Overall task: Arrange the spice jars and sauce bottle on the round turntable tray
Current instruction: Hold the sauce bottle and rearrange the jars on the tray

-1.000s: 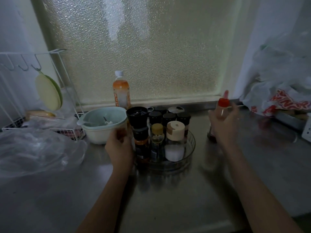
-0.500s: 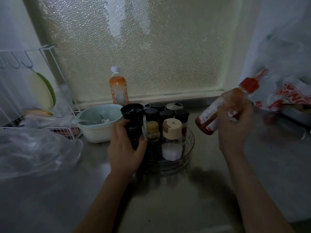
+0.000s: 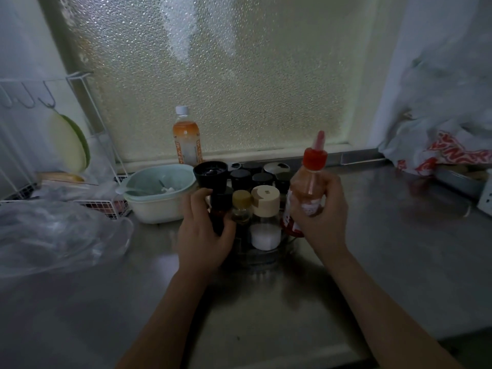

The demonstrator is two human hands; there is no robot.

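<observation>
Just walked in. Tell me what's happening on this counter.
A person is loading a clear round turntable tray with spice jars. The right hand holds a red-capped sauce bottle roughly upright at the tray's right edge; whether it rests on the tray is unclear. The left hand has its grip on a tall black-capped grinder at the tray's left side. The other jars stand packed together on the tray.

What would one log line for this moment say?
step: placing sauce bottle | right hand: holds bottle at turntable tray right edge | left hand: grips dark jar | bottle seated: cannot tell
</observation>
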